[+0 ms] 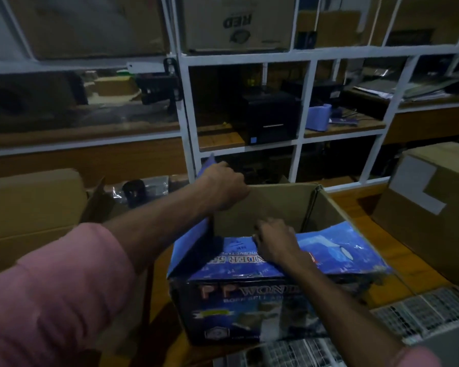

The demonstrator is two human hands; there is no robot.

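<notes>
Head view: printed carton [239, 300] stands on desk [355, 210], centre frame, top partly open. Left hand [223, 186] curls round top edge of upright left flap [196, 242]. Right hand [273, 241] pinches free edge of near flap [342, 250], which lies over opening. Judgement: board stiff, light; glossy print likely slippery; creases tear-prone. Hold flaps at edges. Carton directly under both hands.

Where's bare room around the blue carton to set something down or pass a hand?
Free: the orange surface strip between the blue carton and the labelled brown carton on the right. Crowded: brown cartons and wrapped items on the left, wire grids near right. Left hand and right hand hold the flaps.
</notes>
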